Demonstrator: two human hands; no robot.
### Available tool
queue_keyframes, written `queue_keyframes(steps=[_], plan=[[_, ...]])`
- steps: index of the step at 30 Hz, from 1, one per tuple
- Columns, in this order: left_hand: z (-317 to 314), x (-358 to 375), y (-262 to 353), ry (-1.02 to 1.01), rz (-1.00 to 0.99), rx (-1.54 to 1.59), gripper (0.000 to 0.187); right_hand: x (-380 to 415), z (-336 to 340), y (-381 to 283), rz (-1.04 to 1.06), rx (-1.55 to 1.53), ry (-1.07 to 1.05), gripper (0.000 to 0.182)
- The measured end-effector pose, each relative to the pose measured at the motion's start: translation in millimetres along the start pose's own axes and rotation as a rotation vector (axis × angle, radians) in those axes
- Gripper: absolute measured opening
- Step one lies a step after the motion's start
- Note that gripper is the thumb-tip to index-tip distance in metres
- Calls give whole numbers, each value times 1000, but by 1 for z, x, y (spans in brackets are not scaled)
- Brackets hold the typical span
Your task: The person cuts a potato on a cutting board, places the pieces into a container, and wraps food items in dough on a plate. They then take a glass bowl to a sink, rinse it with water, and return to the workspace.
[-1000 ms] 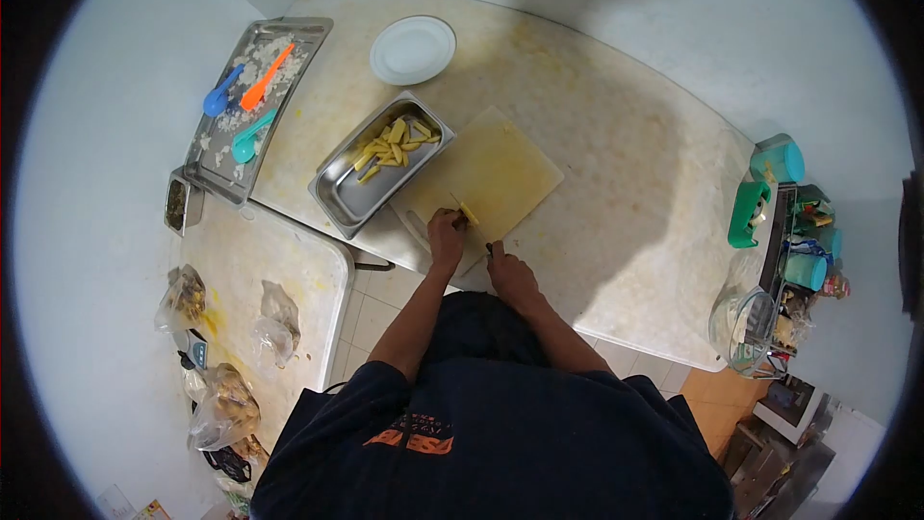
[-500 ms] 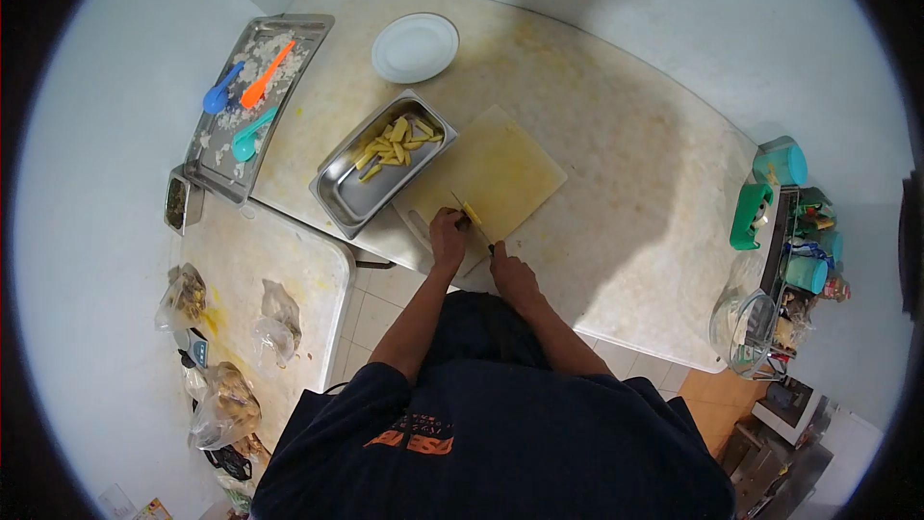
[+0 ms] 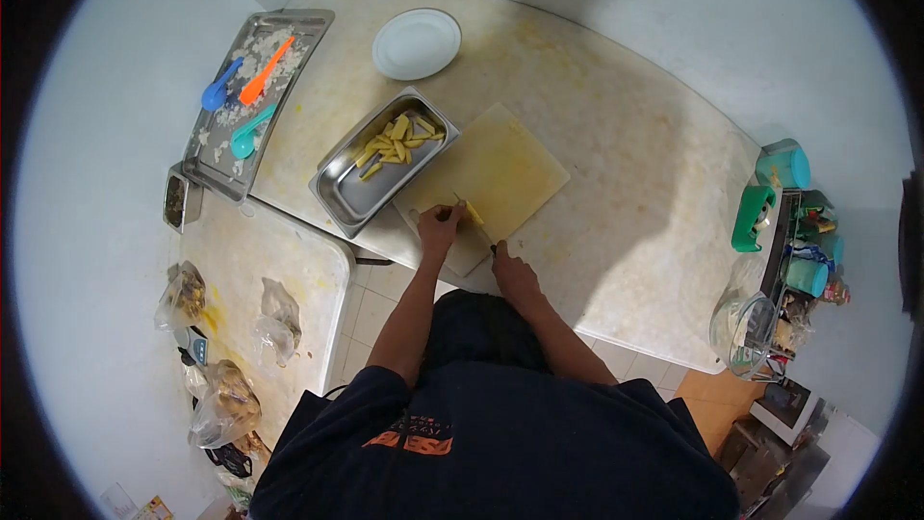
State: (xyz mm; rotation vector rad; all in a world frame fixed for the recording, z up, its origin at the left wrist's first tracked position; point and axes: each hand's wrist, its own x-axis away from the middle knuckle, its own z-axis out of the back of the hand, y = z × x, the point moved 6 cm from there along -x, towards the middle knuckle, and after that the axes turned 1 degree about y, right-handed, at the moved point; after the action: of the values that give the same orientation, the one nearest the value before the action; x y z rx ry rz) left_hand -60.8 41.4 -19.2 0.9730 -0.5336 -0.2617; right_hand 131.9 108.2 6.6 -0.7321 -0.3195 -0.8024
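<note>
My right hand (image 3: 515, 273) is closed around the dark handle of a knife (image 3: 484, 236), whose thin blade points up and left over the cutting board (image 3: 520, 164). Beside the blade lies a slim yellow strip of food (image 3: 474, 213). My left hand (image 3: 440, 225) is at the board's near left part, fingers pinched together close to the blade tip; what they hold is too small to make out. Just beyond it stands a steel pan (image 3: 339, 195) with several yellow cut strips (image 3: 397, 143) inside.
A white plate (image 3: 416, 44) sits at the back. A metal tray (image 3: 214, 175) with white bits and three colored spoons is at far left. Plastic bags (image 3: 226, 404) lie on the left table. On the right are a green holder (image 3: 751, 219) and a glass bowl (image 3: 736, 332).
My left hand has shifted slightly left and its fingers have lifted away from the middle of the blade toward the tip. My right hand with the knife has barely moved.
</note>
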Motion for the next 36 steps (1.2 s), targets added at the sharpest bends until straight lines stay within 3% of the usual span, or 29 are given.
queue_keyframes(steps=[5, 12, 17, 20, 23, 26, 29, 32, 36], plan=[[-1, -2, -3, -44, 122, -19, 45, -2, -4, 3, -5, -6, -5, 27], [-15, -21, -40, -15, 20, -242, 50, -5, -11, 7, -51, -41, -51, 29], [-6, -18, -5, -32, 50, -250, 45, -10, 7, 1, 2, -106, -22, 31], [-9, -8, -3, 37, -151, -159, 38, -16, 11, 9, 12, -330, -161, 31], [-6, 6, 15, 30, -341, -185, 33, -15, 14, 13, 8, -285, -141, 32], [-4, 7, 18, 29, -262, -226, 30, -9, 10, 12, 175, -241, 66, 32], [-2, 6, 17, 9, -281, -227, 27, 0, 6, 6, 97, -209, 94, 31], [0, 2, 8, -38, -64, -84, 26, 3, -2, -3, 183, -242, 83, 31], [3, 5, 13, 58, -198, -257, 23, 4, -6, -10, 177, -172, 79, 31]])
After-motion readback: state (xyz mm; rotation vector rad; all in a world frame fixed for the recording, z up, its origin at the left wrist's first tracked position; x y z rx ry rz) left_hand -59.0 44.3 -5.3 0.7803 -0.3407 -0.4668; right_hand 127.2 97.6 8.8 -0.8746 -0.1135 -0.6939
